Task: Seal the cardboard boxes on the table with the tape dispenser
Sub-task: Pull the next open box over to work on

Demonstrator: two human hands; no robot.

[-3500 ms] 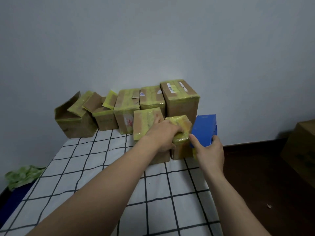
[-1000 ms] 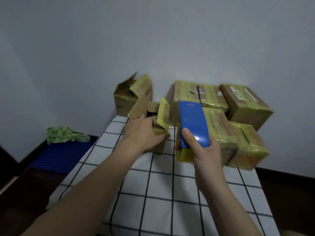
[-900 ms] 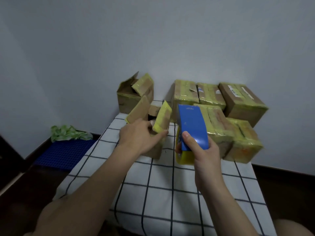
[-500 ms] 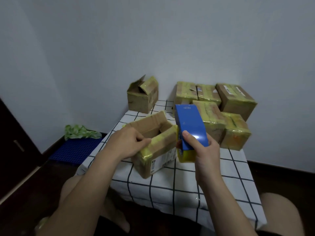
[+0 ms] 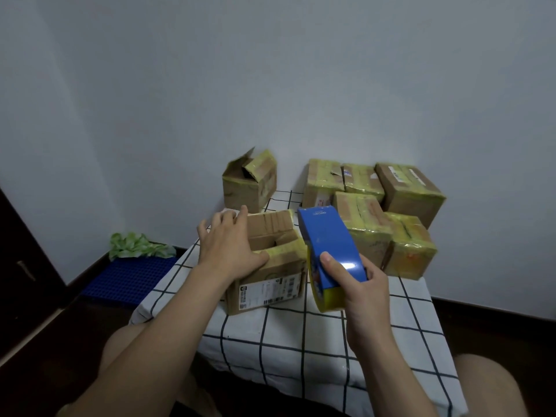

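**Open box pulled to the front, ready for its flaps to be shut**

A second ago the left hand (image 5: 228, 248) was dragging a small open brown cardboard box (image 5: 270, 275) away from the back row. Now that box sits on the table with the white cloth and dark lines (image 5: 301, 335), near the front edge, with its white label facing the person. The left hand no longer grabs the rim. It lies on top of the left flaps with its fingers stretched out flat and its thumb on the near flap.

The right hand (image 5: 361, 284) has kept its hold the whole time. Its fingers and thumb are wrapped round the blue plastic tape dispenser (image 5: 328, 239), which carries a roll of yellow tape (image 5: 328, 299). The dispenser is held up just to the right of the open box.

I think this box is next. Its flaps are still partly up and you can see inside, so they need pressing down before any tape goes across.

Counting:
- Seven boxes in all.
- Five taped-up brown cardboard boxes (image 5: 361, 227), bunched together at the back right.
- Two open ones: the near box and a second open brown cardboard box (image 5: 249, 188) at the back left.
- One tape dispenser.
- Two hands.
- On the floor, one green crumpled thing (image 5: 138, 245) and one blue mat (image 5: 132, 275).
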